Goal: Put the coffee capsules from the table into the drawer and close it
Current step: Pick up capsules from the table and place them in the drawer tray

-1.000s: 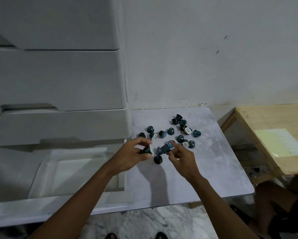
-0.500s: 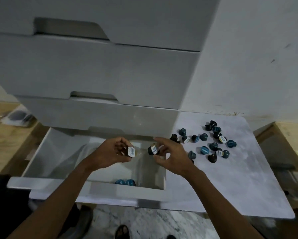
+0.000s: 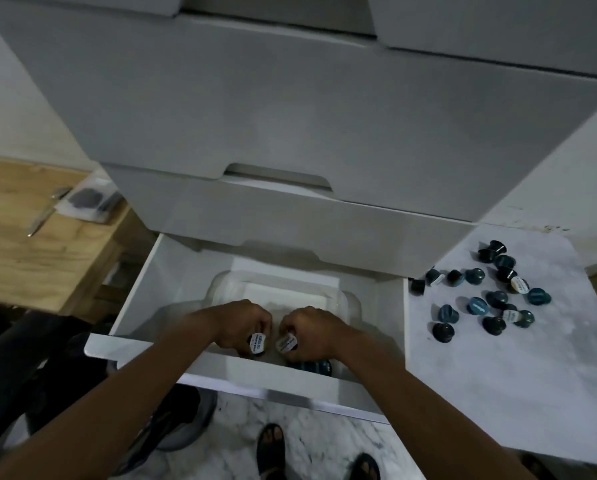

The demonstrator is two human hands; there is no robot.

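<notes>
Looking down past your feet (image 3: 271, 445) on the marble floor (image 3: 324, 441), you have both forearms reaching over the near wall of the open drawer (image 3: 221, 372). Your left hand (image 3: 241, 323) is curled tight around one capsule (image 3: 258, 344), its white label facing up toward you. Your right hand (image 3: 311, 332) sits just beside it, almost knuckle to knuckle, and is closed on a second capsule (image 3: 286, 344), label up as well. Both hands hang low inside the drawer, over the near end of a clear tray (image 3: 350, 303) that lies on the drawer bottom. Under your right hand, dark blue capsules (image 3: 312, 367) already lie against the near wall; you cannot tell how many. To the right of the drawer, on the white table (image 3: 498, 393), a loose cluster (image 3: 487, 296) of capsules lies scattered toward the far edge, some on their sides, some label up. Beyond your hands, the shut drawers (image 3: 290, 116) of the cabinet rise above the open one. Far left, a wooden table (image 3: 30, 258) holds a small bag (image 3: 86, 200) and a pen (image 3: 44, 214).
</notes>
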